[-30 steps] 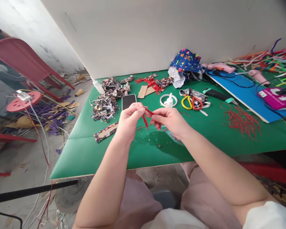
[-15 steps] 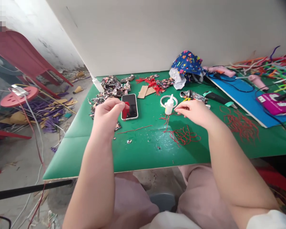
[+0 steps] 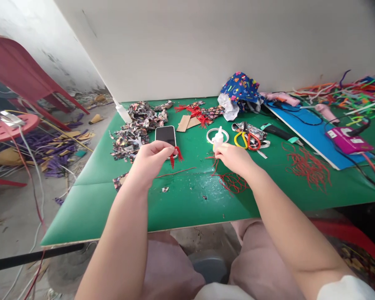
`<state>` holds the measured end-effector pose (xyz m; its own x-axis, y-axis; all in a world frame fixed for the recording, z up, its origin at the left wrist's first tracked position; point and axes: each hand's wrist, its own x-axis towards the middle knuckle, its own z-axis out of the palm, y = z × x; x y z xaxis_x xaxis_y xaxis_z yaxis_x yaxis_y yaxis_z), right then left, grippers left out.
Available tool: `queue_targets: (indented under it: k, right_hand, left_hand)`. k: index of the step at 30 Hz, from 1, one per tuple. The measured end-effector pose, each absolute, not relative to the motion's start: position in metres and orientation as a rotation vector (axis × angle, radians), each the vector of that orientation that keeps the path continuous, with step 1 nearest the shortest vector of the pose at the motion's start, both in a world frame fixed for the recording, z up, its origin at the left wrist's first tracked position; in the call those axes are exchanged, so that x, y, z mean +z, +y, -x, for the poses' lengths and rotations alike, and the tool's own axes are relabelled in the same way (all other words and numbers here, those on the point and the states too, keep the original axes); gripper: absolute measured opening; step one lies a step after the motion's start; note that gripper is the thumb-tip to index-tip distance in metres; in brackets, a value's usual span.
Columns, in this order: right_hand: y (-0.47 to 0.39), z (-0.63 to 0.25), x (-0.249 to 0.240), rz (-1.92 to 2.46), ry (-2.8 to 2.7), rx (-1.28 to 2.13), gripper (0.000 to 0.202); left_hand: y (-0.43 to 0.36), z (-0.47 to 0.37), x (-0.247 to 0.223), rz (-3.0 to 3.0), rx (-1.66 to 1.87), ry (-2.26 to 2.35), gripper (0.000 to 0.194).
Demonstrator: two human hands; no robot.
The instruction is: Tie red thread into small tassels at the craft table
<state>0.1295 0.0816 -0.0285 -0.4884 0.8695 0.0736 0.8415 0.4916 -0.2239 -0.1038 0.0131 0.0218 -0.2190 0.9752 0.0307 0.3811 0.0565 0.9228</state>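
My left hand (image 3: pixel 154 160) is pinched on a small bunch of red threads (image 3: pixel 176 157), whose ends hang beside the phone (image 3: pixel 166 135). My right hand (image 3: pixel 233 157) has its fingers closed just in front of the white squeeze bottle (image 3: pixel 218 137); whatever is between the fingertips is too small to name. Behind the bottle lies a white ring (image 3: pixel 226 135). Loose red cords (image 3: pixel 233 183) are below the right hand, and a single red cord (image 3: pixel 183 171) lies flat between the hands on the green table (image 3: pixel 181 208).
Crumpled patterned fabric pieces (image 3: pixel 131 143) and another white bottle (image 3: pixel 123 113) are at the left. Scissors (image 3: pixel 253 141), a cutter (image 3: pixel 279 132), a blue board (image 3: pixel 303 133) and a magenta box (image 3: pixel 348 140) with cables are at the right. A wall panel (image 3: pixel 175 50) stands behind.
My right hand has moved left and slightly down, closer to the bottle, uncovering the scissors. My left hand has shifted right and down with the red threads. The whole view has shifted slightly.
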Motion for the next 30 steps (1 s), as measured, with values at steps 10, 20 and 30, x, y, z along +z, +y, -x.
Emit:
queue_targets:
  k: [10, 20, 30]
  right_hand:
    - [0.081, -0.150, 0.000, 1.402, -2.149, 0.900, 0.015]
    - [0.073, -0.146, 0.016, 1.154, -1.677, 1.217, 0.017]
    - [0.060, -0.120, 0.009, 1.066, -1.703, 1.426, 0.018]
  left_hand:
    - [0.013, 0.102, 0.023, -1.351, 1.118, 1.675, 0.015]
    - [0.015, 0.097, 0.018, -1.360, 1.132, 1.473, 0.016]
    - [0.011, 0.065, 0.007, -1.350, 1.120, 1.203, 0.018]
